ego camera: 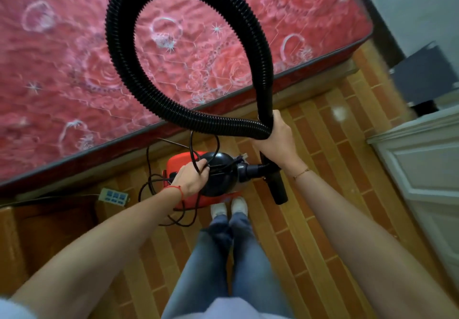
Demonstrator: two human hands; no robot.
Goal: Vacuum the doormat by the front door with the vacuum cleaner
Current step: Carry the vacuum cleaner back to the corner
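Bed, one: red rose-patterned mattress point(74, 57), filling the upper left, its edge running diagonally above the floor.

Power strip, one point(114, 196): on the floor beside the bed base, left of the vacuum.

Cord, one point(154, 184): black, looped in several coils, hanging beside and below the vacuum.

My left hand point(192, 178), one: grip curled around the top of the vacuum body, pinching strands of cord along with it.

Vacuum cleaner, one point(218, 169): red body with black dome, hanging from my left hand in front of my feet, close to the bed edge.

Shoes, two point(229, 207): white, side by side on the wood-pattern floor point(323, 219), below the vacuum.

Hose, one point(173, 110): black, ribbed, arching in one large loop over the mattress.

My right hand point(278, 136), one: grip closed around the hose where both ends of the loop cross.

Nozzle, one point(278, 189): short black tube, pointing down below my right wrist.

Cabinet, one point(427, 169): white panelled, far right.
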